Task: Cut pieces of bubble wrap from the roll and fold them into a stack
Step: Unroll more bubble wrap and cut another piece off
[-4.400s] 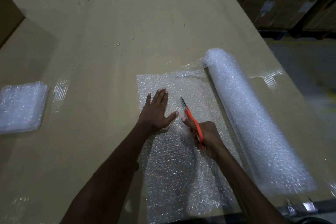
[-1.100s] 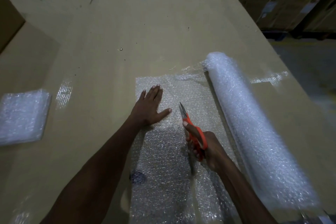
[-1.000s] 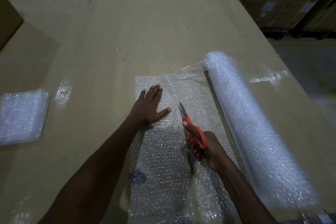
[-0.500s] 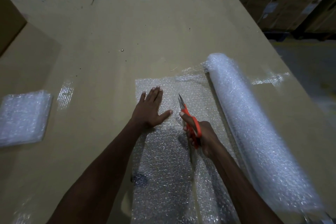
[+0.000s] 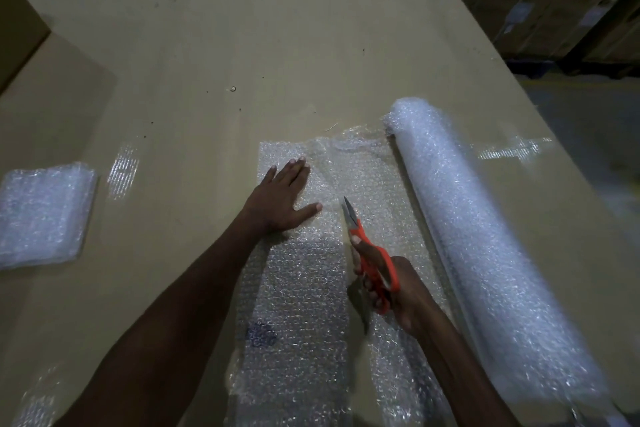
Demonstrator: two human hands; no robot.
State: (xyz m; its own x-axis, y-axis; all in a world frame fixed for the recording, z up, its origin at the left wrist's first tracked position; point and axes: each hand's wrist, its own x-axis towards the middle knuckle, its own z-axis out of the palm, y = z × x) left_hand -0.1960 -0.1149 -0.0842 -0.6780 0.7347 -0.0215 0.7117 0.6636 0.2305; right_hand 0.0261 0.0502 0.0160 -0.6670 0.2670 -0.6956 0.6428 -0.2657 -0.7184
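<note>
Head view: right hand (image 5: 398, 291) gripping orange-handled scissors (image 5: 372, 260) has snipped farther up the clear unrolled bubble-wrap sheet (image 5: 367, 177); flat, released left hand (image 5: 280, 198) pins it beside the roll (image 5: 485, 253). Cut roughly half done.

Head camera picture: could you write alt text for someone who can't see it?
A right hand holds orange scissors partway through cutting a bubble wrap sheet unrolled from a roll, while the left hand presses the sheet flat on a cardboard surface. A folded bubble wrap stack lies far left.
</note>
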